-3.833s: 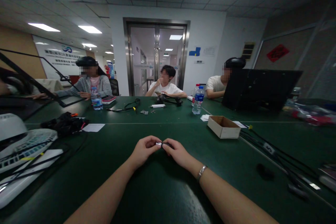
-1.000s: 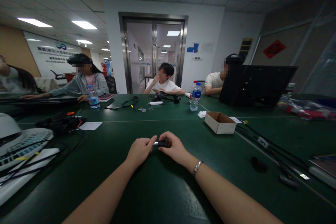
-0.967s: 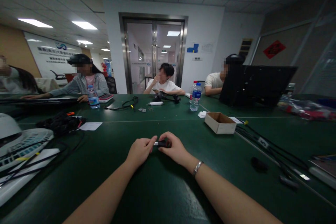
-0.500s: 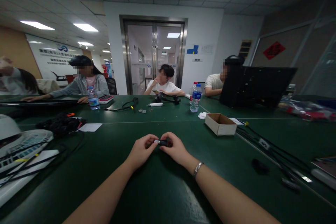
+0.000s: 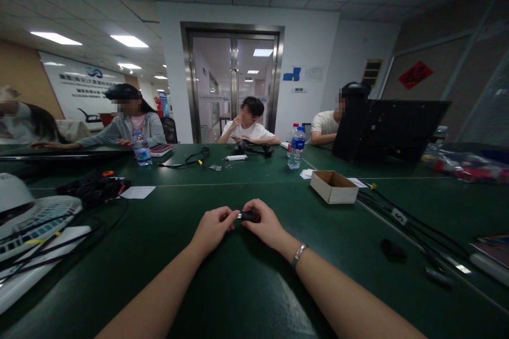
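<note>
Over the green table [image 5: 238,286], both hands meet at a small black cylinder [image 5: 247,216] with a silvery end. My right hand [image 5: 265,222] is closed, its thumb and fingers gripping the black part. The silvery end is pinched by my left hand [image 5: 214,228], whose thumb and fingers cover most of it. What exactly the cylinder is, I cannot make out. A metal bracelet [image 5: 299,256] circles my right wrist.
An open cardboard box [image 5: 336,195] stands ahead to the right, beside black cables [image 5: 392,217]. Small black pieces [image 5: 393,250] lie at right. A white fan [image 5: 43,217] and tangled black straps [image 5: 91,188] occupy the left. Water bottles [image 5: 296,149] and several people are across the table.
My left fingers and thumb have shifted slightly on the silvery end, with the fingertips now lower. My right hand keeps nearly the same grip on the black cylinder.
</note>
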{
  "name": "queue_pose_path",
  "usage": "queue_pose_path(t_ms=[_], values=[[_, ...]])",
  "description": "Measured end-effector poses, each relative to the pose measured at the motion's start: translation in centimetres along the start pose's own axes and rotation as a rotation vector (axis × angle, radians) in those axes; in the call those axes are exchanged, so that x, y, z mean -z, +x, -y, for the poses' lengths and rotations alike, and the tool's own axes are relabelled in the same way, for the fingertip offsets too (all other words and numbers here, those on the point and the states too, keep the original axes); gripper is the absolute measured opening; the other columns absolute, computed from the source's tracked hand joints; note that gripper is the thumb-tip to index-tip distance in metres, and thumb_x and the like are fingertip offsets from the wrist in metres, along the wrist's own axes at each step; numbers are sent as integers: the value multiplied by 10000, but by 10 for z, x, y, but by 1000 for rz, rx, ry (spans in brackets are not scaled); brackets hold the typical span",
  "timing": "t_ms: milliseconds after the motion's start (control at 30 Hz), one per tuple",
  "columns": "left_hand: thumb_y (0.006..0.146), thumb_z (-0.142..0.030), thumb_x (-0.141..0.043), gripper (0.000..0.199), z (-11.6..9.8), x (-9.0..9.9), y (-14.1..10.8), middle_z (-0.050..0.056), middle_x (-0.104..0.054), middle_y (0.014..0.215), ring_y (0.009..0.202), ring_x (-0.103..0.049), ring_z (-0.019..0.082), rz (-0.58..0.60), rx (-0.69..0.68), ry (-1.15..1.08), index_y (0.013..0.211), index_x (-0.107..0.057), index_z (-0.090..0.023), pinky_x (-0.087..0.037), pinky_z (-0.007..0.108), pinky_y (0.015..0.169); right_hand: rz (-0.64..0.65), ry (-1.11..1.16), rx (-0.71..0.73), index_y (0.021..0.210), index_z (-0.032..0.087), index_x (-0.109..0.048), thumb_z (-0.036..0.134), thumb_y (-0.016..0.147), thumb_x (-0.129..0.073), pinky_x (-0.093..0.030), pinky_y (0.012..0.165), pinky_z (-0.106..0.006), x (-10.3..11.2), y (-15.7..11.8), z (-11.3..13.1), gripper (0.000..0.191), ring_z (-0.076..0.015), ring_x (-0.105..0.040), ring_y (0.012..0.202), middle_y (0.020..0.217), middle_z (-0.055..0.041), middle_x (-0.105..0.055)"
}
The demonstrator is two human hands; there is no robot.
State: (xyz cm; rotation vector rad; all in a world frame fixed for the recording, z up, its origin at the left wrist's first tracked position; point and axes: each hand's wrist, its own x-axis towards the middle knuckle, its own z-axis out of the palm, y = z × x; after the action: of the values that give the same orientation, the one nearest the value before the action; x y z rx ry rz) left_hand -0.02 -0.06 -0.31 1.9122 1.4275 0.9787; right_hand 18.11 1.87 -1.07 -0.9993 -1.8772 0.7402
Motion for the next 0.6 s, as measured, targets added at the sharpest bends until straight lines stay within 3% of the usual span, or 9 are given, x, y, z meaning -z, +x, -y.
queue_pose_path(t_ms=[600], values=[[840, -612, -328, 540, 1, -2, 2, -16, -589, 568, 533, -534, 143, 33, 44, 73, 673, -618, -188, -356, 245, 552, 4, -47, 39, 850, 199, -574, 81, 655, -610, -433, 708, -277, 3, -2, 10, 231, -151, -519, 825, 897, 2, -526]])
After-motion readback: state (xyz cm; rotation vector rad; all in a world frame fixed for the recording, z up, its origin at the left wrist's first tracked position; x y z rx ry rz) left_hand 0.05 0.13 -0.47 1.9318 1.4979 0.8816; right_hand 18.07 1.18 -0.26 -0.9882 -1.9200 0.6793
